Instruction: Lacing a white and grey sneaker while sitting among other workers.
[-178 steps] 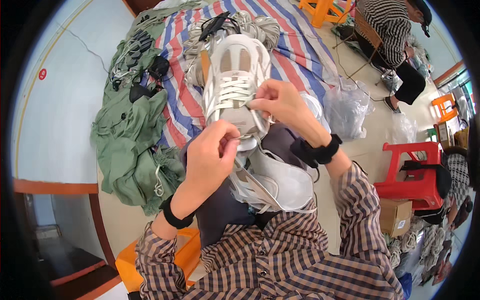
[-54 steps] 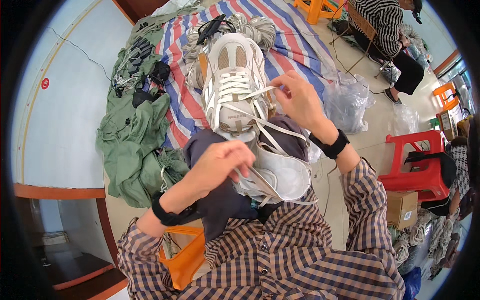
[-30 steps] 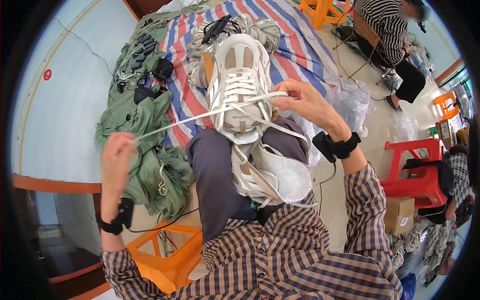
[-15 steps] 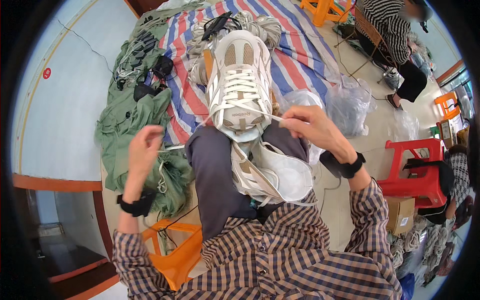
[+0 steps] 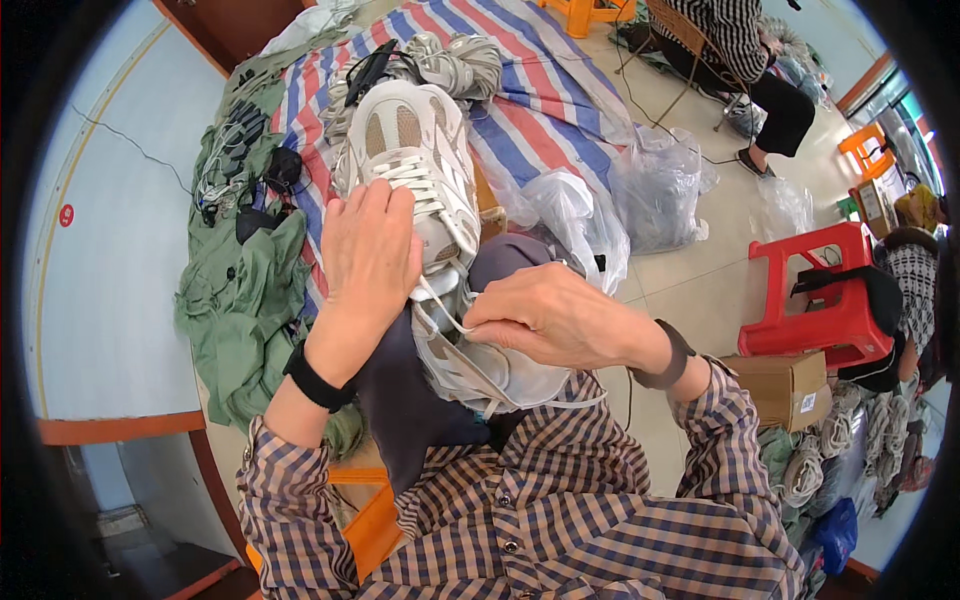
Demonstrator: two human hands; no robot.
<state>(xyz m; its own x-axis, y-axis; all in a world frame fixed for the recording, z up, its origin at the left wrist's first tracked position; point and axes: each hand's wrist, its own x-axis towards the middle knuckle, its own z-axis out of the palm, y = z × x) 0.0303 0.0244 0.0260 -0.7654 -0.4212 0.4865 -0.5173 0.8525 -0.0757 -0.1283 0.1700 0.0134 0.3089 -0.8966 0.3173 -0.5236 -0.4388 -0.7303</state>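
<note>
A white and beige sneaker (image 5: 420, 165) stands toe-up on my lap, its sole toward my knees. My left hand (image 5: 368, 262) lies flat over the shoe's left side and laces, fingers spread along it. My right hand (image 5: 545, 318) sits just below the shoe's tongue and pinches a white lace (image 5: 440, 305) between thumb and fingers. A second white sneaker (image 5: 480, 365) lies under my right hand on my dark trousers. Both wrists wear black bands.
A striped blue, red and white tarp (image 5: 545, 95) covers the floor ahead, with a pile of grey laced shoes (image 5: 455, 60). Green cloth (image 5: 245, 300) lies at left. Clear plastic bags (image 5: 655, 185), a red stool (image 5: 825, 295), a cardboard box (image 5: 790, 385), and a seated person (image 5: 745, 60) are at right.
My left hand, stretched out to the left pulling a lace, has come back onto the shoe. My right hand has dropped from the shoe's side to below its tongue.
</note>
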